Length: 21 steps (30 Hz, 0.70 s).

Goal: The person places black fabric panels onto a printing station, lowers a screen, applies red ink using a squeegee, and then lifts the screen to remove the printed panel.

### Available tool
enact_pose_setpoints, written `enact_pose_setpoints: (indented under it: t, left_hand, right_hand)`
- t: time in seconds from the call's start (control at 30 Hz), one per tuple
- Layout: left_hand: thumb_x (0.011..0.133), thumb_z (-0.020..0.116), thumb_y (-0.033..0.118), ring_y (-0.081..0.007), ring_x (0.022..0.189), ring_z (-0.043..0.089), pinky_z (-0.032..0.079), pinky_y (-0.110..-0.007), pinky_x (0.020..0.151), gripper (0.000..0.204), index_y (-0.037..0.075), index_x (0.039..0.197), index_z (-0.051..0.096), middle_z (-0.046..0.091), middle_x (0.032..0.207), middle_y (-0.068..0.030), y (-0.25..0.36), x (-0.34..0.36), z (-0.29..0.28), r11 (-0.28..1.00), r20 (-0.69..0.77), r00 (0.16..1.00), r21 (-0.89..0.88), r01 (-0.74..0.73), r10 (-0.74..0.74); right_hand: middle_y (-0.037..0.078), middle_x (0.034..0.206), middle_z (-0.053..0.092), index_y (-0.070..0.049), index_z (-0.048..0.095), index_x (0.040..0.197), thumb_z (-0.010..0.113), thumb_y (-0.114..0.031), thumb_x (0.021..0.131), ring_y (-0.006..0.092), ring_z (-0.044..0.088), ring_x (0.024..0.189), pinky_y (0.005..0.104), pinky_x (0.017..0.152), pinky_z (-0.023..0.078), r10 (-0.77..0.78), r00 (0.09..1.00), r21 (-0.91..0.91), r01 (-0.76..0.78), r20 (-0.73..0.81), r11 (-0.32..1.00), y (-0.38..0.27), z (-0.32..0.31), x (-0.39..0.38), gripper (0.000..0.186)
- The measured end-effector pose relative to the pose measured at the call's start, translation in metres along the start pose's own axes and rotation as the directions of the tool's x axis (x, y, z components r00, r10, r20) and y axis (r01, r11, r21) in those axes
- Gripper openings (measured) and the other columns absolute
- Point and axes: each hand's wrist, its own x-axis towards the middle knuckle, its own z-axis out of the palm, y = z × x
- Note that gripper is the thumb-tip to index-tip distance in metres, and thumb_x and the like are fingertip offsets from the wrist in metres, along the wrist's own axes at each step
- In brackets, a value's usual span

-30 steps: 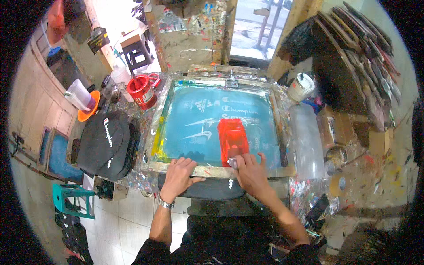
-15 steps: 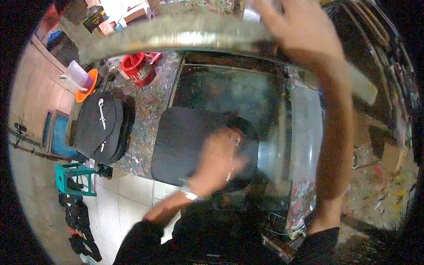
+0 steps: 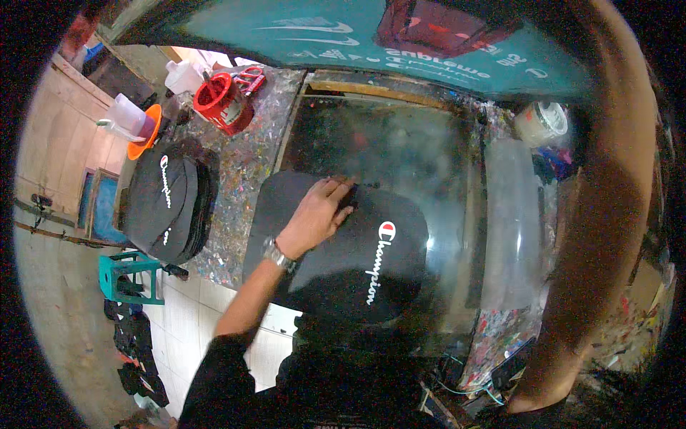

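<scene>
A black fabric panel (image 3: 307, 268) with rounded corners lies on the dark glass-topped work surface (image 3: 407, 143), and its right part bears white lettering (image 3: 374, 261) with a small red mark. At the panel's far edge, my left hand (image 3: 314, 222) has its fingers bent and closed on the black material. My right arm (image 3: 600, 236) reaches up along the right side; its hand is beyond the upper edge of the picture. Across the top, a teal printing screen (image 3: 286, 43) stands tilted up, showing pale designs and a dark red patch.
Left of the glass, a stack of black printed panels (image 3: 161, 207) lies on the paint-speckled table (image 3: 243, 164). Behind it stand a red bucket (image 3: 223, 107), a white bottle (image 3: 183, 77) and a translucent jug (image 3: 130, 118) by an orange dish. A white tub (image 3: 542, 123) stands right; a teal stool (image 3: 128, 275) lower left.
My left hand has moved from over the lettering to the panel's far edge, uncovering the print. The screen has swung up, and my right hand has left the view at the top.
</scene>
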Motion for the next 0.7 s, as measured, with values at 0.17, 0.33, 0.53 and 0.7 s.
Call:
enact_pose_setpoints:
  t: [0.17, 0.33, 0.53, 0.7]
  left_hand:
    - [0.078, 0.072, 0.010, -0.0374, 0.108, 0.058, 0.049, -0.046, 0.097, 0.032, 0.001, 0.108, 0.066, 0.061, 0.110, -0.0174, -0.002, 0.020, 0.000, 0.964, 0.179, 0.981, 0.237, -0.120, 0.078]
    - [0.076, 0.070, 0.010, -0.0322, 0.110, 0.058, 0.049, -0.046, 0.097, 0.028, 0.005, 0.104, 0.066, 0.060, 0.106, -0.0142, 0.002, 0.016, 0.028, 0.806, 0.174, 0.926, 0.457, -0.376, 0.334]
    - [0.093, 0.065, 0.018, -0.0366, 0.097, 0.065, 0.050, -0.046, 0.092, 0.016, 0.006, 0.102, 0.064, 0.065, 0.091, -0.0133, 0.000, 0.032, -0.001, 0.978, 0.312, 0.940, 0.111, -0.176, 0.134]
    - [0.097, 0.061, 0.027, -0.0296, 0.095, 0.066, 0.051, -0.038, 0.087, 0.027, 0.003, 0.110, 0.067, 0.069, 0.094, -0.0102, 0.053, 0.040, -0.094, 0.987, 0.680, 0.721, -0.159, -0.031, 0.133]
  right_hand:
    - [0.032, 0.125, 0.065, 0.009, 0.067, 0.120, 0.047, -0.045, 0.100, 0.0435, 0.065, 0.115, 0.0461, 0.104, 0.048, 0.145, 0.989, 0.117, -0.146, 0.012, 0.982, 0.003, -0.001, 0.005, 0.060]
    - [0.037, 0.114, 0.067, 0.012, 0.068, 0.112, 0.046, -0.037, 0.097, 0.0482, 0.065, 0.112, 0.0505, 0.102, 0.049, 0.142, 0.985, 0.050, -0.137, -0.096, 0.989, -0.006, -0.012, -0.006, 0.056]
    - [0.036, 0.114, 0.066, 0.008, 0.065, 0.123, 0.050, -0.047, 0.095, 0.0503, 0.064, 0.113, 0.0532, 0.101, 0.050, 0.262, 0.964, 0.071, -0.258, -0.044, 0.963, -0.006, 0.003, 0.001, 0.063]
    - [0.038, 0.098, 0.067, 0.009, 0.072, 0.090, 0.052, -0.063, 0.093, 0.0531, 0.066, 0.101, 0.0549, 0.095, 0.050, 0.071, 0.982, 0.068, -0.060, -0.175, 0.996, 0.006, 0.029, 0.010, 0.075]
